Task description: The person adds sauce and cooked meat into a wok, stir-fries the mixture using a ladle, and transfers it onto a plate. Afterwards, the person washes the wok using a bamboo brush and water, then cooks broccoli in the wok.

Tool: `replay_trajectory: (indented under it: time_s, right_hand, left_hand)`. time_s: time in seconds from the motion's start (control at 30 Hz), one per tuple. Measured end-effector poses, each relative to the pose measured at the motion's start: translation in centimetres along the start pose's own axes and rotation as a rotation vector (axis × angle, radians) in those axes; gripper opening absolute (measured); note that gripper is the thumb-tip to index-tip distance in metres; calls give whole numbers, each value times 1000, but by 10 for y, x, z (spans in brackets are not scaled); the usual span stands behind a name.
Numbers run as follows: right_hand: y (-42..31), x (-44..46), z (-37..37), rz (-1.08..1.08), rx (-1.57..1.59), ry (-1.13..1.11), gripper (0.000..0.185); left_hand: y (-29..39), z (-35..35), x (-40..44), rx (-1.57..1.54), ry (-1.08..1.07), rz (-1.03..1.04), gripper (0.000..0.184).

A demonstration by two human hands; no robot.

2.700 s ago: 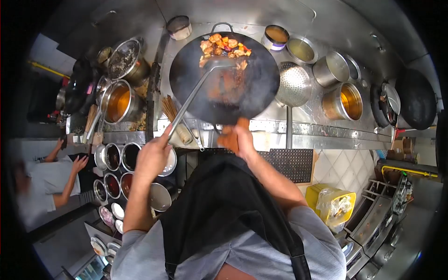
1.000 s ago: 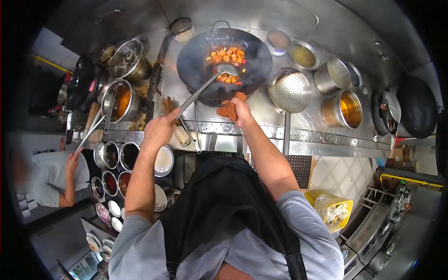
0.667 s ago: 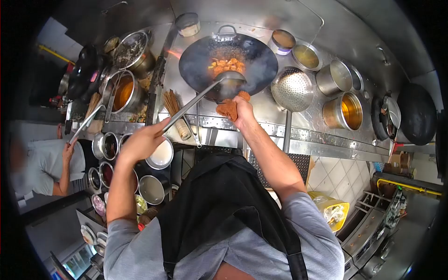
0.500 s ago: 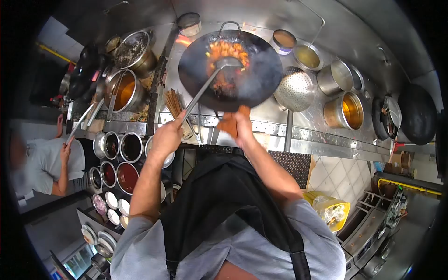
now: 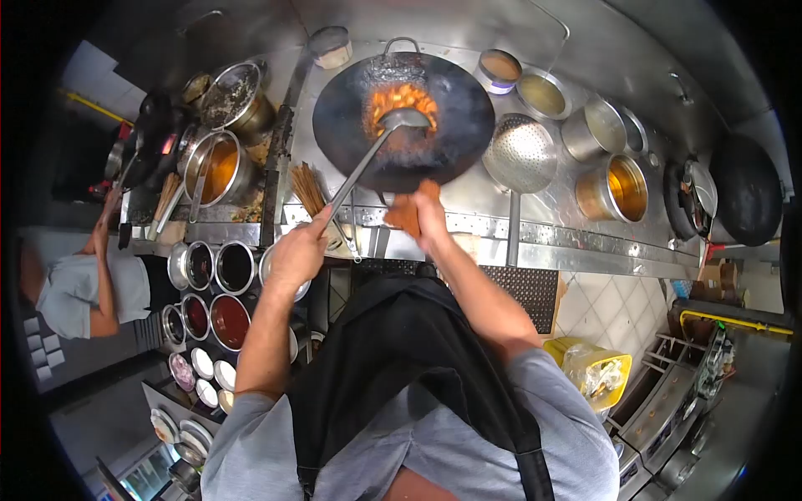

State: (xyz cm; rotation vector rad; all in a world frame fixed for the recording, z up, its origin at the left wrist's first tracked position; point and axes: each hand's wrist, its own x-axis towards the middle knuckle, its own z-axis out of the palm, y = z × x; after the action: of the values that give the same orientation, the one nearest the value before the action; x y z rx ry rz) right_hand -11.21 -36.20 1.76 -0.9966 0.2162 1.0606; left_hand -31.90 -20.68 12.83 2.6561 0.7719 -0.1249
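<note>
My left hand [image 5: 299, 255] is closed round the handle of a long metal wok ladle [image 5: 368, 159]. The ladle's bowl rests among orange-brown diced food [image 5: 405, 98] in a large black wok [image 5: 342, 125]. An orange-brown cloth [image 5: 404, 217] is bunched in my right hand [image 5: 429, 219] at the wok's near rim. Whatever handle lies under the cloth is hidden. The wok's far loop handle [image 5: 403, 42] points away from me.
A perforated strainer [image 5: 522, 150] lies right of the wok, near metal pots [image 5: 614, 196]. A bamboo brush [image 5: 307, 188] stands at the left. Sauce containers [image 5: 230, 321] fill the left side. Another person [image 5: 83, 284] works at the far left; a yellow bin [image 5: 614, 384] is below right.
The food has gathered toward the middle of the wok, and the smoke has thinned. The ladle bowl has shifted slightly. The other person's arms reach farther forward to a wok.
</note>
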Motion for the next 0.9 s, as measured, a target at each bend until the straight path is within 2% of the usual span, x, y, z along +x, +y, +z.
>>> replay_trajectory:
  time_s: [0.03,0.07,0.13,0.17,0.23,0.3,0.43,0.47,0.7,0.8,0.9]
  right_hand:
    - [15,-22,-8,-20,38,-19,30]
    - [36,-32,-32,-74,-53,-47,32]
    - [59,-13,-63,-195,-162,-105,35]
    - [66,-4,-72,-257,-178,-129,35]
    - [35,-18,-47,-59,-14,-96,34]
    - [-20,-15,6,-18,-4,68,31]
    - [-30,57,-2,-35,-45,46,33]
    - [-27,74,-9,-4,-57,38,34]
    - [-30,95,-21,22,-173,9,38]
    - [-29,100,-24,50,-180,2,36]
    - [-33,95,-23,16,-177,7,34]
  left_hand:
    - [5,1,-2,-22,34,-12,58]
    - [10,2,-8,-44,72,-22,59]
    - [5,5,-21,-148,179,30,62]
    - [0,-4,-26,-144,156,31,62]
    - [0,-39,-44,-140,90,27,63]
    - [5,-72,-49,-190,-57,-86,61]
    - [7,-86,-29,-101,-207,-134,55]
    - [-4,-70,-20,-83,-163,-86,55]
    - [-7,43,80,-209,82,-164,59]
    - [1,48,92,-240,23,-150,59]
    - [-28,12,75,-181,-25,-50,61]
